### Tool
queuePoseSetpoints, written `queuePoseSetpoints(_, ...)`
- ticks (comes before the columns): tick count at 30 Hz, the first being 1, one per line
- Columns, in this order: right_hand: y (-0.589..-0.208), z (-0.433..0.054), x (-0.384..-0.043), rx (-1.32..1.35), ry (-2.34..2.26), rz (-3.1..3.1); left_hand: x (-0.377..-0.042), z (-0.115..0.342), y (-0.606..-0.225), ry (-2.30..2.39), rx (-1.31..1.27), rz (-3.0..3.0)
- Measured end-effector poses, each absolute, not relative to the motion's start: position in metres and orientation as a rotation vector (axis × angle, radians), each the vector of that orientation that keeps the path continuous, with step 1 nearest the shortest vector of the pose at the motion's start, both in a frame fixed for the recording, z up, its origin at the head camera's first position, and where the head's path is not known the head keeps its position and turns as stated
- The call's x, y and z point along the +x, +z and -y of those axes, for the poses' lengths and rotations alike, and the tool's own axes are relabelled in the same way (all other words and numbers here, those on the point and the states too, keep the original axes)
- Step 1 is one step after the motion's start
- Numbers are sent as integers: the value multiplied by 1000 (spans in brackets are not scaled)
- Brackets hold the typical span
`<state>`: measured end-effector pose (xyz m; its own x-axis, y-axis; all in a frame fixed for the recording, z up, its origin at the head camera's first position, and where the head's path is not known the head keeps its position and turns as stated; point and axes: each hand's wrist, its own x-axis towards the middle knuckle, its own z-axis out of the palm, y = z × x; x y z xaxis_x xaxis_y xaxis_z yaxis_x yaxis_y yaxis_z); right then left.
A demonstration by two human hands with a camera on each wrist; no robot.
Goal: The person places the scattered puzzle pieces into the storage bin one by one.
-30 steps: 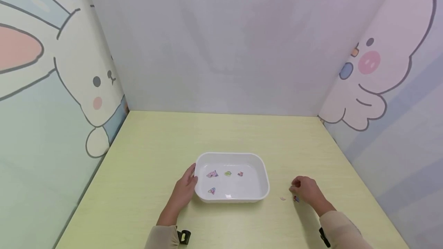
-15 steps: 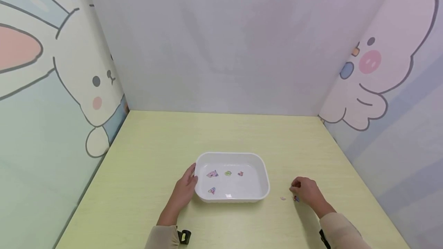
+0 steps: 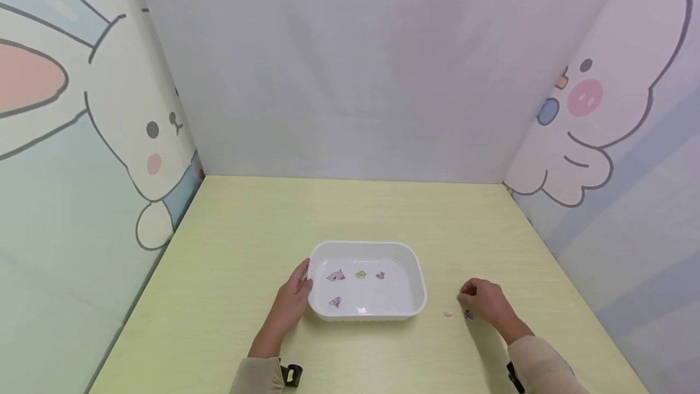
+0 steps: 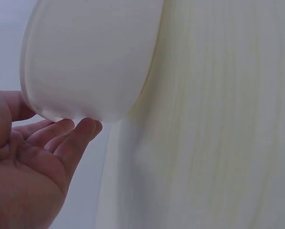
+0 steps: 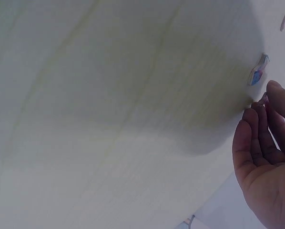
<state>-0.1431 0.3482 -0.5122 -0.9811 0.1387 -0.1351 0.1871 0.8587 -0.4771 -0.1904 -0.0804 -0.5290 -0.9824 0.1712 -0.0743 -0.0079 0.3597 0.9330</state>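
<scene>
the right hand (image 3: 483,300) pinches a small piece (image 5: 263,99), probably light, flimsy and best held edgewise; the left hand (image 3: 291,301) grips the tray (image 3: 377,292).

The tray (image 3: 388,293) is white, the streaked table (image 3: 246,230) pale yellow.

You can read no lettering, label, brand, number or sign, close to your grip or farther out.

The tray (image 3: 388,297) is showing smooth, glossy plastic. The tabletop (image 3: 350,211) is displaying streaked wood grain. The sleeves (image 3: 541,362) are presenting matt cloth; the rear panel (image 3: 350,65) is looking matt.
</scene>
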Motion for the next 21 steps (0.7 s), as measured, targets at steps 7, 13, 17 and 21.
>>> queuePoseSetpoints(7, -514, -353, -145, 227, -760, -2952, -191, 80, -529, 1690, 145, -2446)
queuePoseSetpoints(13, -514, -355, -146, 217, -769, -2953, -189, 81, -527, 1697, 157, -2467)
queuePoseSetpoints(17, -513, -356, -147, 217, -763, -2952, -189, 81, -527, 1693, 159, -2464)
queuePoseSetpoints(21, -510, -356, -149, 226, -769, -2953, -190, 81, -526, 1681, 170, -2458)
